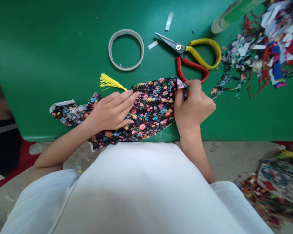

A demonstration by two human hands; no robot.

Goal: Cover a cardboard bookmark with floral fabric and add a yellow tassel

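A black floral cloth (151, 110) lies along the near edge of the green table, part of it hanging slightly over. My left hand (114, 110) rests flat on its left half, fingers stretched out. A yellow tassel (110, 82) sticks out beyond those fingertips. At the cloth's right end, my right hand (194, 104) pinches a corner whose pale underside is turned up. Just above that hand lie scissors (178, 47) with one yellow and one red handle, blades a little apart. A roll of tape (109, 48) sits above the cloth.
Two small white strips, one a tape piece (169, 21), lie near the scissors. A pile of fabric scraps (256, 55) covers the table's right side, beside a white-and-green tube (234, 14). More scraps (271, 195) lie on the floor at right. Part of another person shows at far left.
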